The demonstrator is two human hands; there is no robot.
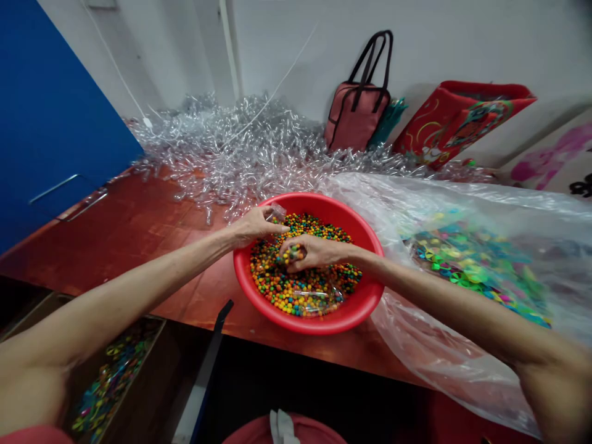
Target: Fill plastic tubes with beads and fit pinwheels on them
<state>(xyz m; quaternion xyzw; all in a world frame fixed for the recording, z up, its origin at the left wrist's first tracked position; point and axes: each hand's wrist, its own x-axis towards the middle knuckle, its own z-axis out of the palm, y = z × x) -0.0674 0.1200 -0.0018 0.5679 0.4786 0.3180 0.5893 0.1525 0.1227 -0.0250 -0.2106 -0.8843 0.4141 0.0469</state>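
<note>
A red basin point(308, 324) on the reddish table holds a mass of small multicoloured beads point(282, 290). Over its left rim, my left hand point(259, 224) has its fingers closed round a clear plastic piece point(276, 213). Inside the basin, my right hand point(311, 253) is curled round some of the beads point(294, 253), just above the others. Clear plastic tubes point(319, 296) lie on the beads in the near part of the basin.
Clear tubes point(259, 135) are heaped along the wall behind the basin. A pink bag point(356, 117) and red bag point(430, 123) stand at the back. Right of the basin lies plastic sheeting point(370, 191) with colourful pieces. A box of pieces point(115, 376) is at lower left.
</note>
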